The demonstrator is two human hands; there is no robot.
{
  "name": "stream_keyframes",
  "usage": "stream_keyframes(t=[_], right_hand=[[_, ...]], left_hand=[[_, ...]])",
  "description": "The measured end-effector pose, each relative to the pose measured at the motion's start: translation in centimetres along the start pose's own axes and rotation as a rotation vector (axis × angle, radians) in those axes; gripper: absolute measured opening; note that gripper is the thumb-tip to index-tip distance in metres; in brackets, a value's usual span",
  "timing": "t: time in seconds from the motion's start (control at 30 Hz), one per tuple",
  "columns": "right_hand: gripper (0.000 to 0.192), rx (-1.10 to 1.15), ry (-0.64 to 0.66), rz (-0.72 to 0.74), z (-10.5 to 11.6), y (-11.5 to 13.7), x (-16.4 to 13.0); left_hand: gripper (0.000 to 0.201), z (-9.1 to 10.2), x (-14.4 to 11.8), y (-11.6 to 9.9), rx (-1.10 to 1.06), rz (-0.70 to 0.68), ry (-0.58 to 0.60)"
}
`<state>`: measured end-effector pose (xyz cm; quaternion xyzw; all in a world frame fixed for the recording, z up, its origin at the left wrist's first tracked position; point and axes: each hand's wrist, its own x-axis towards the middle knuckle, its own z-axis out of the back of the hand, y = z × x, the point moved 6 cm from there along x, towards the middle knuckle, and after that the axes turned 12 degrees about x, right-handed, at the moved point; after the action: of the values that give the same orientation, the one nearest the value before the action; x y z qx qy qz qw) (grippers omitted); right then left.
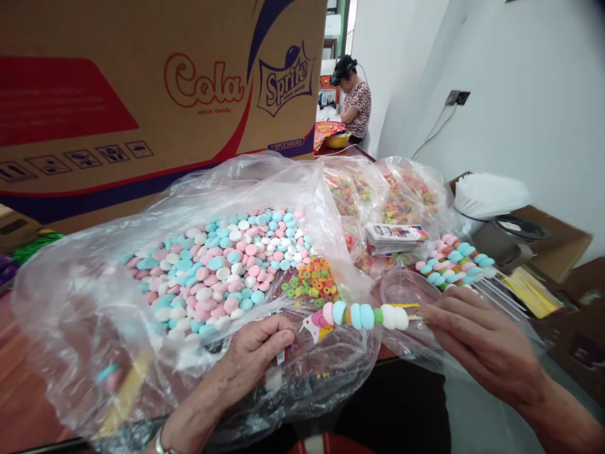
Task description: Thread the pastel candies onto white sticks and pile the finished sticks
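My right hand (477, 343) pinches the stick end of a candy skewer (366, 315) threaded with pink, blue, green and white marshmallow pieces, held level in front of me. My left hand (258, 350) rests, fingers curled, on the front edge of a big clear plastic bag (85, 302) full of pink, blue and white marshmallows (222, 265), beside a small pile of coloured ring candies (312, 282). Whether the left fingers grip anything is hidden. Several finished skewers (454, 260) lie to the right, sticks pointing right.
A large Cola/Sprite carton (142, 94) stands behind the bag. Bags of coloured ring candy (378, 192), a small flat packet (394, 234), a clear cup (409, 290), a metal pot (513, 234) and yellow sticks (534, 291) lie right. Another person (354, 104) sits far back.
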<state>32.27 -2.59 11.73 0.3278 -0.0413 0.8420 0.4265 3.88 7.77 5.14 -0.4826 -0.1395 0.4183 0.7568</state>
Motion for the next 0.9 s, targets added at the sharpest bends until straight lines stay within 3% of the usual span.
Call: stream_keyframes(t=[0.2, 0.5, 0.77, 0.9], right_hand=[[0.020, 0.071, 0.072, 0.038, -0.2, 0.5, 0.4], [0.017, 0.243, 0.044, -0.009, -0.7, 0.4, 1.5], [0.016, 0.317, 0.054, -0.060, -2.8, 0.5, 1.7], [0.017, 0.347, 0.049, -0.097, -3.3, 0.3, 2.1]], left_hand=[[0.032, -0.2, 0.2, 0.4, 0.069, 0.017, 0.025], [0.032, -0.2, -0.1, 0.8, 0.092, -0.028, 0.065], [0.028, -0.8, -0.3, -0.9, 0.164, -0.025, 0.121], [0.025, -0.9, -0.8, -2.3, 0.191, -0.001, 0.263]])
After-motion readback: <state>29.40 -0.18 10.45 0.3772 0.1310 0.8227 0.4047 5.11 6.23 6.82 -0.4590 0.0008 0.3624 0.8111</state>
